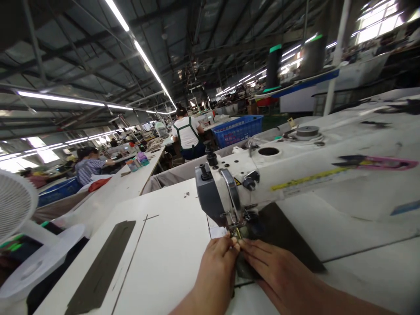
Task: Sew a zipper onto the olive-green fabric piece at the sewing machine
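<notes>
My left hand [218,262] is closed, its fingertips pinched at the edge of a gold-toothed zipper [239,233] just in front of the presser foot. From the other side my right hand [278,267] comes in, fingers together, gripping a dark olive fabric piece [292,238] beside the zipper. That fabric lies flat on the machine bed and runs under the arm of the white sewing machine [226,179]. The needle area [236,218] is right above my fingertips. My fingers hide the exact seam and the near end of the zipper.
A long dark fabric strip [101,267] lies on the white table at left, near a white fan [16,210]. Pink-handled snips [387,163] and a yellow tape measure [305,178] are on the machine arm. Behind stand a blue crate [238,131] and a seated co-worker [188,133].
</notes>
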